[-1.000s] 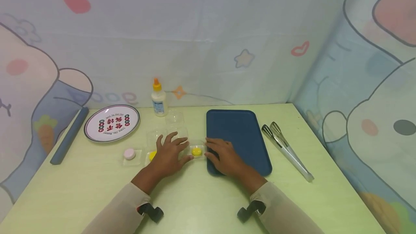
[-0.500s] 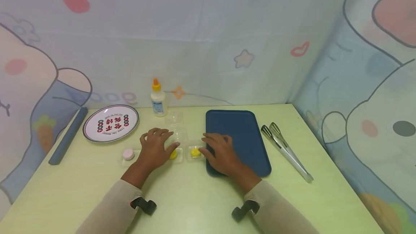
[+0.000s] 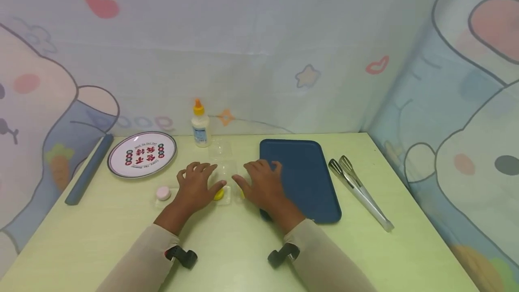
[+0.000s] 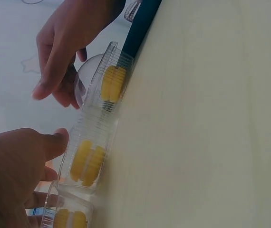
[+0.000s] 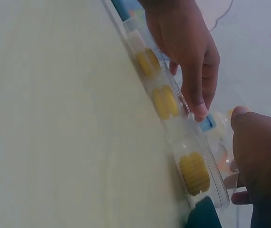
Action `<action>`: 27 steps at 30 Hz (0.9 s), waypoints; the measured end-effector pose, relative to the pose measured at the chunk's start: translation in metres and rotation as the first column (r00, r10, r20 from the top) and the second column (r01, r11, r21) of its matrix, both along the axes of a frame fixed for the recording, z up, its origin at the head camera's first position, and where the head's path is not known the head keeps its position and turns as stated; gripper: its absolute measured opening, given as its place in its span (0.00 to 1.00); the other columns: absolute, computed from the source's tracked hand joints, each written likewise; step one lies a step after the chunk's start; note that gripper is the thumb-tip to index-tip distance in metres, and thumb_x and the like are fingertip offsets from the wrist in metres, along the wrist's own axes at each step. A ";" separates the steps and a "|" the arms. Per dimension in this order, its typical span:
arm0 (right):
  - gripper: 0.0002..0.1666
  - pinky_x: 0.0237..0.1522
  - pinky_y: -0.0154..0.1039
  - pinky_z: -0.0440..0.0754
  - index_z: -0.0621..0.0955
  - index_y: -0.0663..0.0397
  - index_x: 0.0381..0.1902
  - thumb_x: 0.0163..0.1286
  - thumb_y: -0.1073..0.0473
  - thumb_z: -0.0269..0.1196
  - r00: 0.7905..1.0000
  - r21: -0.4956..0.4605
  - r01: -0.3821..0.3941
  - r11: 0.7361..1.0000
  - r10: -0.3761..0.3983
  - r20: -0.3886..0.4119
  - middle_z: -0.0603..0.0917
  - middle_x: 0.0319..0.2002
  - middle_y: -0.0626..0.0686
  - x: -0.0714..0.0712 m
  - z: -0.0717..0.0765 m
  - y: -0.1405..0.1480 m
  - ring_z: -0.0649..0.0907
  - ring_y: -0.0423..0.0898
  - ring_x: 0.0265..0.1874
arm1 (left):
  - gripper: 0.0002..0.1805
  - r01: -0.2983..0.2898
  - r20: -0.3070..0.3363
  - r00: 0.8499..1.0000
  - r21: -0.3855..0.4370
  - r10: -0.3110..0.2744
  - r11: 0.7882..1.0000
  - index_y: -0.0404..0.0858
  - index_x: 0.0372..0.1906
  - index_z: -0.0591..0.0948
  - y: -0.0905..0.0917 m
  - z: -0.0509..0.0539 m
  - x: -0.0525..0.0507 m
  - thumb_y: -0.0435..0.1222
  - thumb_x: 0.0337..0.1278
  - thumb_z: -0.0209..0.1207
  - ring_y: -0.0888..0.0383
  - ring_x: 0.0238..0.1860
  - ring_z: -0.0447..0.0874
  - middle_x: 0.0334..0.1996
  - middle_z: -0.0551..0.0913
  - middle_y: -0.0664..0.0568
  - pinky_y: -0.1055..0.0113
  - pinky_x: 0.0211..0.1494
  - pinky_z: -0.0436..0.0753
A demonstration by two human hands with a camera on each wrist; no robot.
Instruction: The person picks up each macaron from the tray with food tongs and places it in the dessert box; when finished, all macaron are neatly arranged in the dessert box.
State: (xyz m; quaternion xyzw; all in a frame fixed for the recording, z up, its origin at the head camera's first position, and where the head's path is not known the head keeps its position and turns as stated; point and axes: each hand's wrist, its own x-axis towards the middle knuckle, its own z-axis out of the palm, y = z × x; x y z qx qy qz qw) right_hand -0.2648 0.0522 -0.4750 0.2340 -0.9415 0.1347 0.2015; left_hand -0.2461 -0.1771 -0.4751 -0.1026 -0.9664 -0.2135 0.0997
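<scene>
Yellow macarons sit in a row of small clear plastic boxes; one macaron shows beside my left thumb, and another macaron stands in the rightmost box. My left hand hovers over the boxes left of centre, fingers spread and bent, hiding part of them. My right hand is over the rightmost box, with its fingertips near the raised clear lid; whether they touch it I cannot tell. Neither hand shows anything gripped. At the row's left end a pink macaron sits in its box.
A dark blue tray lies to the right, metal tongs beyond it. Behind the boxes stands a glue-style bottle with an orange tip. A printed plate and a blue-grey bar lie at the left.
My left hand has moved left from the rightmost box to beside the middle one, uncovering a yellow macaron. My right hand has shifted left from the tray's edge over the rightmost box.
</scene>
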 end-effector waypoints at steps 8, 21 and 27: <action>0.43 0.77 0.75 0.62 0.83 0.43 0.72 0.82 0.22 0.45 0.994 0.133 0.036 0.990 -0.050 0.098 0.88 0.66 0.47 -0.006 -0.001 -0.014 0.80 0.51 0.72 | 0.35 0.012 0.008 1.000 -0.002 -0.012 1.000 0.37 0.76 0.77 0.001 -0.002 0.000 0.55 0.77 0.63 0.28 0.80 0.63 0.74 0.78 0.36 0.20 0.76 0.58; 0.40 0.78 0.78 0.59 0.83 0.40 0.73 0.85 0.24 0.44 0.986 0.172 -0.035 0.985 0.006 0.165 0.88 0.67 0.46 -0.005 0.002 -0.017 0.79 0.50 0.73 | 0.36 0.028 -0.002 1.000 -0.009 -0.028 1.000 0.37 0.75 0.78 0.002 -0.004 0.001 0.57 0.76 0.63 0.29 0.80 0.64 0.72 0.80 0.36 0.20 0.76 0.59; 0.38 0.78 0.77 0.59 0.83 0.39 0.72 0.86 0.26 0.45 0.988 0.153 -0.045 0.987 0.021 0.152 0.88 0.67 0.45 -0.005 0.001 -0.016 0.80 0.50 0.72 | 0.35 0.040 -0.016 0.999 0.008 -0.040 0.999 0.38 0.74 0.79 0.004 -0.003 0.001 0.58 0.77 0.62 0.30 0.80 0.65 0.72 0.80 0.37 0.21 0.76 0.59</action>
